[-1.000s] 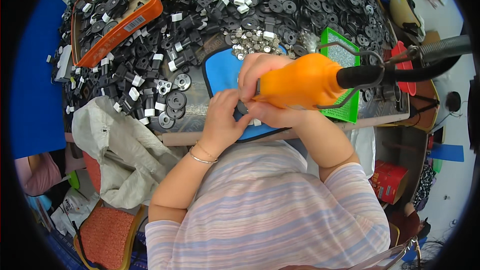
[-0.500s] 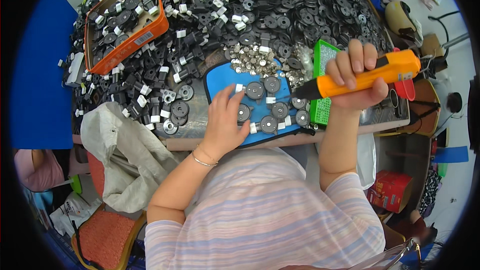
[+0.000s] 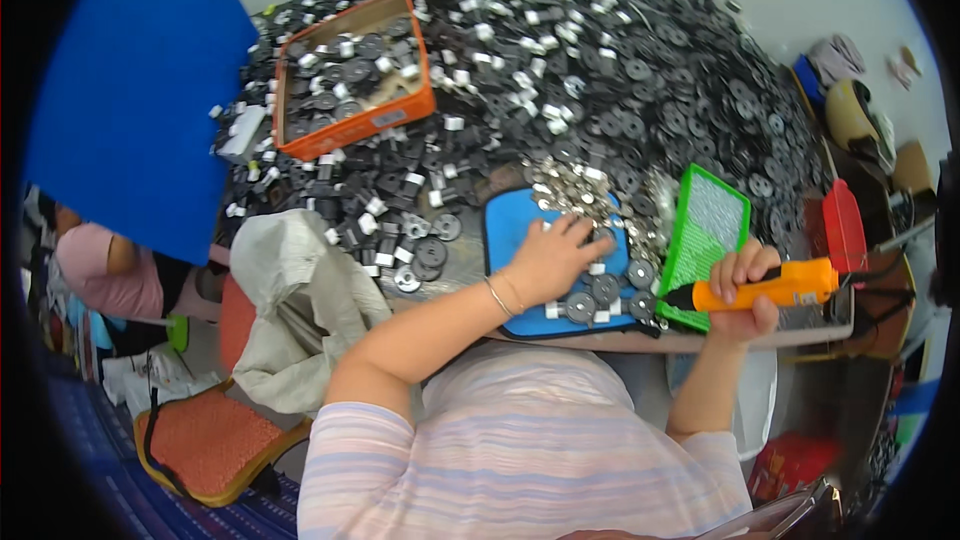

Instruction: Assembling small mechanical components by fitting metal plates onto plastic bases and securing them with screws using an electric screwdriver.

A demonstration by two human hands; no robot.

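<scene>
My left hand (image 3: 548, 262) lies over the blue mat (image 3: 507, 225), fingers spread and pointing toward a heap of small shiny metal pieces (image 3: 572, 185). Its fingertips are beside black round parts, partly hiding them. Several more black discs with white blocks (image 3: 580, 308) sit along the mat's near and right side. My right hand (image 3: 745, 275) is wrapped round an orange electric screwdriver (image 3: 805, 283), whose black nose points left over the lower end of a green tray (image 3: 703, 175). Small silvery pieces fill part of that tray.
A huge pile of black discs (image 3: 690, 100) and black parts with white ends covers the table's far side. An orange box (image 3: 430, 105) of parts stands on it at left. A red bin (image 3: 843, 225) is at right. A pale sack (image 3: 290, 310) hangs at the near left edge.
My view has shifted, so the table appears lower and further right. My left hand has moved across the mat toward the metal pieces. The screwdriver has come down and away from the discs, toward the tray.
</scene>
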